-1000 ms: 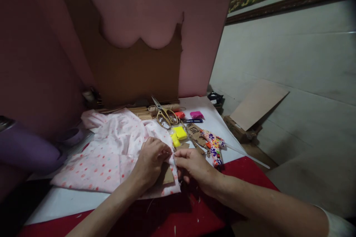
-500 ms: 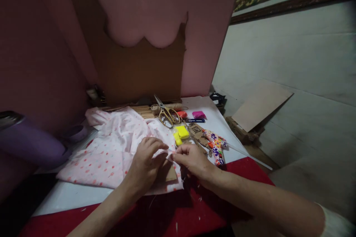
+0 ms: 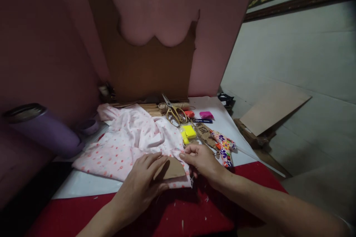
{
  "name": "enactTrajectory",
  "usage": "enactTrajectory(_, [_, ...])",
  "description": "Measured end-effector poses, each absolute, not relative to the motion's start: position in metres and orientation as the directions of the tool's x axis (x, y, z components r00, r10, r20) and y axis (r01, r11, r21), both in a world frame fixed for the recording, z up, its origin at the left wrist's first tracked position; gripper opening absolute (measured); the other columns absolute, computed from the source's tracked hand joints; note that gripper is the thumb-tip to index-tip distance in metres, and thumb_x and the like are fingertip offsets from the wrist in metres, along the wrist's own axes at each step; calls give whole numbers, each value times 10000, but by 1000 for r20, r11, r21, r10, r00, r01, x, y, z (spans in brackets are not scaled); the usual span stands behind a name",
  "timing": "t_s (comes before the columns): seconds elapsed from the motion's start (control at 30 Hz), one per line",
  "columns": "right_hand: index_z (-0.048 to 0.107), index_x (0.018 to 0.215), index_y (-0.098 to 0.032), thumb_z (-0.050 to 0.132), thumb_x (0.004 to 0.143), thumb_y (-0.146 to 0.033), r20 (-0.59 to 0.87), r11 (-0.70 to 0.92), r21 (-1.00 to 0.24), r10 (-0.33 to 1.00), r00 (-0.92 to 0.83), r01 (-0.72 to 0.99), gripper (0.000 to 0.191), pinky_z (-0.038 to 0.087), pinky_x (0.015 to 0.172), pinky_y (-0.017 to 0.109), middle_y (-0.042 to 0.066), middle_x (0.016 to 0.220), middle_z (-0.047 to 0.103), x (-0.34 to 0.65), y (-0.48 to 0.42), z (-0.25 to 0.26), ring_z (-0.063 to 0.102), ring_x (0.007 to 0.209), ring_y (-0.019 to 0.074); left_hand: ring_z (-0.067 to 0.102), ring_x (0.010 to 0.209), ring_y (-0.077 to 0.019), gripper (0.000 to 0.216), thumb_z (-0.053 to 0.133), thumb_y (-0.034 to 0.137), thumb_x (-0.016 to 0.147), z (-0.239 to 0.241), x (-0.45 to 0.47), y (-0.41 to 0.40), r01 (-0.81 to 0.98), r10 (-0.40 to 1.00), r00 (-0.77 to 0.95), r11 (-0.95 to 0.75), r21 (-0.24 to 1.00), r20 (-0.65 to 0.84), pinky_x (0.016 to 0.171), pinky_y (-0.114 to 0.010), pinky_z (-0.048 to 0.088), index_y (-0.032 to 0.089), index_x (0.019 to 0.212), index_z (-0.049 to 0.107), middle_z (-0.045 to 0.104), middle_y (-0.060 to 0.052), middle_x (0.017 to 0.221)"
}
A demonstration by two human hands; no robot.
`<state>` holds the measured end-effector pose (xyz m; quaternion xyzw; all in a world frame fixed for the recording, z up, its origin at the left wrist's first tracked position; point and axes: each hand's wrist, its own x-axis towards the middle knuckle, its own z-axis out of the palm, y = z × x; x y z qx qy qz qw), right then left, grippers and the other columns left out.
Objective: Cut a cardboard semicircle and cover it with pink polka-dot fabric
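A pale pink cloth [image 3: 111,159] with red dots lies rumpled over the near part of the table. On its front right corner rests a brown cardboard piece [image 3: 174,169] with a curved far edge. My left hand [image 3: 140,181] closes on the cardboard's left side, fingers over the top and thumb at the front edge by the cloth. At the cardboard's right side, my right hand [image 3: 202,161] pinches the cloth's edge between thumb and forefinger. Loose threads hang from the cloth there. The right hand's other fingers are curled and partly hidden.
Gold-handled scissors [image 3: 174,113], a twine roll [image 3: 180,106], yellow packets [image 3: 189,132], a pink packet [image 3: 206,115], a dark blue cutter [image 3: 203,121] and a flower-patterned glue gun [image 3: 226,150] lie beyond. A purple tumbler [image 3: 47,129] stands left. Large cut cardboard [image 3: 152,70] leans on the wall.
My left hand has shifted its hold, its thumb now at the front edge, so more of the cardboard shows. The right hand keeps pinching the cloth. The whole view has swung slightly left.
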<state>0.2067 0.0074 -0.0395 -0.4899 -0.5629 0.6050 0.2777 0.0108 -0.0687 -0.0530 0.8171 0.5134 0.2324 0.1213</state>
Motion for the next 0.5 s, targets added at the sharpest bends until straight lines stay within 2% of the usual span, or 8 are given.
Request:
enactTrajectory(0.1, [458, 636, -184, 575, 739, -290, -274, -210, -957, 885, -377, 203, 189, 251, 270, 136, -102, 358, 472, 207, 8, -43, 369, 256, 37, 492, 1091, -228, 460, 578, 286, 821, -54, 8, -67, 712, 927, 322, -370, 596, 191, 926, -394, 411, 254, 1259, 440, 559, -82, 1174])
enactTrajectory(0.23, [430, 623, -193, 585, 706, -324, -274, -214, -958, 883, -380, 192, 219, 246, 268, 139, -115, 358, 441, 208, 8, -45, 365, 249, 34, 547, 1068, -201, 328, 437, 276, 894, -47, 5, -74, 515, 949, 294, -256, 818, 112, 903, -343, 454, 278, 1213, 513, 592, -54, 1168])
enactTrajectory(0.3, [419, 617, -194, 592, 693, -330, -276, -218, -957, 884, -376, 190, 232, 235, 265, 138, -121, 363, 426, 209, 9, -45, 357, 245, 30, 585, 1030, -183, 321, 368, 275, 918, -36, 0, -72, 467, 964, 230, -231, 854, 135, 861, -301, 483, 268, 1196, 528, 625, -36, 1148])
enactTrajectory(0.37, [419, 618, -194, 594, 688, -331, -280, -223, -956, 885, -371, 190, 234, 233, 263, 138, -118, 366, 430, 209, 9, -45, 360, 245, 30, 616, 967, -181, 331, 360, 295, 918, -22, -8, -59, 588, 955, 100, -284, 757, 281, 818, -284, 499, 225, 1196, 526, 661, -42, 1080])
enactTrajectory(0.43, [424, 618, -193, 593, 690, -328, -287, -230, -954, 887, -363, 192, 228, 231, 257, 138, -110, 361, 442, 209, 9, -46, 363, 240, 34, 607, 974, -195, 370, 325, 314, 925, -7, -17, -37, 816, 885, 109, -340, 468, 452, 825, -311, 489, 191, 1231, 491, 646, -70, 1095])
enactTrajectory(0.5, [426, 613, -193, 589, 695, -326, -294, -236, -951, 888, -353, 198, 226, 233, 244, 139, -108, 358, 445, 209, 8, -47, 347, 227, 33, 544, 1084, -232, 373, 354, 311, 915, 1, -25, -10, 871, 878, 132, -324, 370, 460, 911, -384, 428, 218, 1252, 483, 581, -87, 1210])
